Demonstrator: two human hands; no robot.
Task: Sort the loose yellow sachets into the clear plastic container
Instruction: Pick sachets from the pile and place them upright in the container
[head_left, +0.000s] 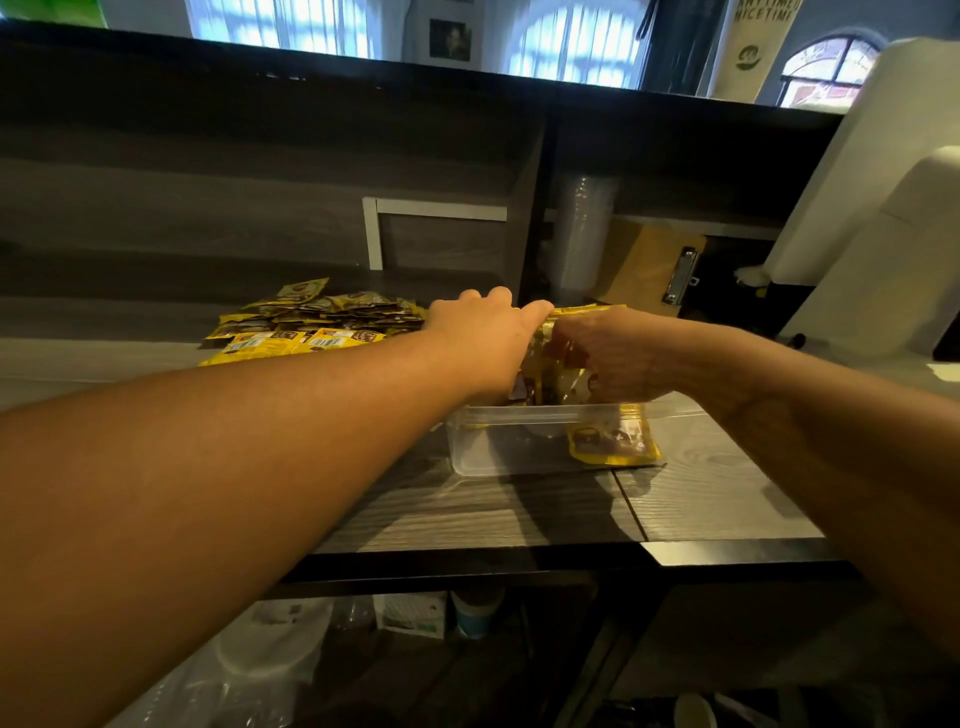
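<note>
A clear plastic container (511, 452) stands on the grey wooden counter, with yellow sachets upright inside it; one shows through its front wall (613, 441). Both hands meet over the container. My right hand (618, 358) is closed around a bundle of yellow sachets (545, 358) standing in the container. My left hand (483, 338) presses against the left side of the same bundle, thumb on its top edge; its fingers are hidden behind. A loose pile of yellow sachets (311, 325) lies on the counter to the left, behind my left forearm.
A stack of clear plastic cups (579, 234) and a brown clipboard (649, 270) stand in the shelf behind the container. A white machine (883, 208) fills the right side. The counter's front edge (571, 551) runs below, with cups and boxes on the shelf underneath.
</note>
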